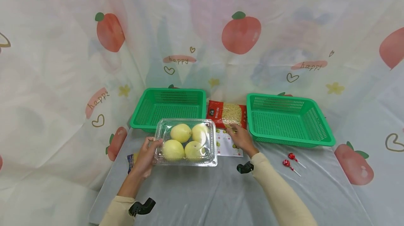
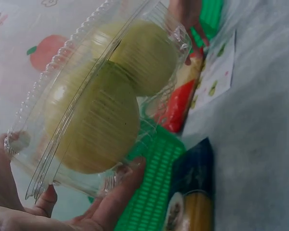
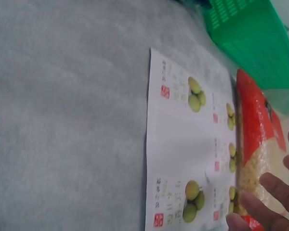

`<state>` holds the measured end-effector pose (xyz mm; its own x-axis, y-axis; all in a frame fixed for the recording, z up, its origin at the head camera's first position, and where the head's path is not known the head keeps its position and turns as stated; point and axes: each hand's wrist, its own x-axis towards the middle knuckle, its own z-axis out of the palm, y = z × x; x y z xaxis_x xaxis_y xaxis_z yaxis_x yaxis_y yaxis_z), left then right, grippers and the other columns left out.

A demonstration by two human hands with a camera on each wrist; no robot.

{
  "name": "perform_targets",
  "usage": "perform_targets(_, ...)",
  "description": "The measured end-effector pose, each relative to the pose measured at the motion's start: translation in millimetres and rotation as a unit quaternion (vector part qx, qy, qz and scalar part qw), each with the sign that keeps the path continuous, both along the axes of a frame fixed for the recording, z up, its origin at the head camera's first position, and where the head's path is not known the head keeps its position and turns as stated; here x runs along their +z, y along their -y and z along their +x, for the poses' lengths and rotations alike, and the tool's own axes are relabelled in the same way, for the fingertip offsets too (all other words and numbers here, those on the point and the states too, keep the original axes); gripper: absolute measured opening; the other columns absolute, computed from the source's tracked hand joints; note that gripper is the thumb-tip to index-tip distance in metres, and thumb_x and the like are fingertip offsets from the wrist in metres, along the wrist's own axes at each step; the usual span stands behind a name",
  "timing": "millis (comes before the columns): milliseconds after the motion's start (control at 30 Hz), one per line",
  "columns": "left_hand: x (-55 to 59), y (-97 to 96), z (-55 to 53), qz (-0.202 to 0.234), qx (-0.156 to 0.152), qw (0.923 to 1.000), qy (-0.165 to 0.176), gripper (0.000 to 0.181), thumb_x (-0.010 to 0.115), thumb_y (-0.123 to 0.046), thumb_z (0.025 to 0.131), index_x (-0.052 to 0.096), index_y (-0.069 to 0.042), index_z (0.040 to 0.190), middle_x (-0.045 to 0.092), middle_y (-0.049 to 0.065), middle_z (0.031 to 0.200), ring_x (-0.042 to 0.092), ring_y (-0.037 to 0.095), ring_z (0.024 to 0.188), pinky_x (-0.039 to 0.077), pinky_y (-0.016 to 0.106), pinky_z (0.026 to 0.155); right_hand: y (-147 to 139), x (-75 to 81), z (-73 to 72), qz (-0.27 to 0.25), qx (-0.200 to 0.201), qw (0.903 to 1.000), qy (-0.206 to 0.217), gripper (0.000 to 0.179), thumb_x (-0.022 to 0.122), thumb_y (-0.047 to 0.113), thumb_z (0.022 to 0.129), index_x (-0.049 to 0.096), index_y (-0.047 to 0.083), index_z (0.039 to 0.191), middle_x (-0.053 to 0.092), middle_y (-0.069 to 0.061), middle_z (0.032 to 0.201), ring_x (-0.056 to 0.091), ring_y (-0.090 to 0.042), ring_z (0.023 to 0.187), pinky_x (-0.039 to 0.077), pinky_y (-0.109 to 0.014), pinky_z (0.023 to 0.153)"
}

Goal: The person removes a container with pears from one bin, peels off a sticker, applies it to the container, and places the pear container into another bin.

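Note:
My left hand (image 1: 144,159) grips the left end of a clear plastic clamshell box (image 1: 186,164), raised above the table. Several round yellow-green fruits (image 1: 181,133) show through its lid. In the left wrist view, the thumb and fingers (image 2: 123,192) hold the box's near end from either side. My right hand (image 1: 242,141) is at the front edge of a red bag (image 1: 231,114) with pale yellow pieces in its window. The right wrist view shows its fingers (image 3: 277,190) spread loosely over the bag; whether they touch it I cannot tell.
A green basket (image 1: 135,117) stands behind the box, another basket (image 1: 291,142) at right. A white printed sheet (image 1: 229,149) lies before the bag. Two red lollipops (image 1: 286,163) lie at right. Left of the box is a blue and yellow packet (image 2: 192,168). A printed curtain (image 1: 202,26) hangs behind.

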<state>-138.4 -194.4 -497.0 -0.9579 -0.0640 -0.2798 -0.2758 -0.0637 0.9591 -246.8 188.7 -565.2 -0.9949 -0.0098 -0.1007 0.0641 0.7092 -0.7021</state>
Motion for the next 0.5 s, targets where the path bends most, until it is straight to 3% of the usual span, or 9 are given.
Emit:
perform_targets(100, -8.1, -6.5, 6.1, -0.003, -0.001, 1.0, 0.004, 0.026, 0.061, -0.033, 0.107, 0.042, -0.017, 0.115, 0.058, -0.002, 0.096, 0.041, 0.005, 0.058, 0.038, 0.019, 0.053, -4.2, -3.5, -0.4, 0.009, 0.007, 0.9999, 0.004, 0.053, 0.055, 0.042, 0.111, 0.054, 0.01, 0.154, 0.061, -0.02, 0.148, 0.064, -0.04, 0.129, 0.053, -0.058, 0.105)
perform_targets(333, -34.8, -22.4, 21.7, 0.017, 0.0, 0.9996, 0.024, 0.029, 0.065, -0.033, 0.104, 0.044, -0.016, 0.116, 0.063, 0.001, 0.088, 0.05, 0.007, 0.063, 0.05, 0.023, 0.058, -16.7, -9.5, 2.4, 0.03, 0.044, 0.9986, 0.002, 0.047, 0.057, 0.034, 0.11, 0.061, 0.004, 0.146, 0.065, -0.022, 0.141, 0.066, -0.041, 0.124, 0.055, -0.058, 0.1)
perform_targets(433, -49.0, -28.1, 29.6, 0.007, -0.003, 0.9995, 0.03, 0.03, 0.066, -0.034, 0.104, 0.045, -0.016, 0.116, 0.063, 0.003, 0.095, 0.042, 0.008, 0.059, 0.051, 0.025, 0.058, -20.0, -12.5, 3.2, 0.036, 0.055, 0.9979, 0.001, 0.044, 0.059, 0.03, 0.109, 0.063, 0.001, 0.142, 0.067, -0.022, 0.137, 0.066, -0.041, 0.124, 0.055, -0.058, 0.1)
perform_targets(500, -58.2, -32.4, 33.4, 0.007, -0.005, 0.9995, 0.032, 0.031, 0.066, -0.034, 0.104, 0.046, -0.014, 0.118, 0.062, 0.004, 0.101, 0.047, 0.008, 0.062, 0.055, 0.028, 0.062, -22.0, -14.4, 3.7, 0.041, 0.058, 0.9974, 0.005, 0.041, 0.062, 0.029, 0.108, 0.065, 0.001, 0.138, 0.069, -0.021, 0.133, 0.066, -0.039, 0.122, 0.056, -0.056, 0.098)
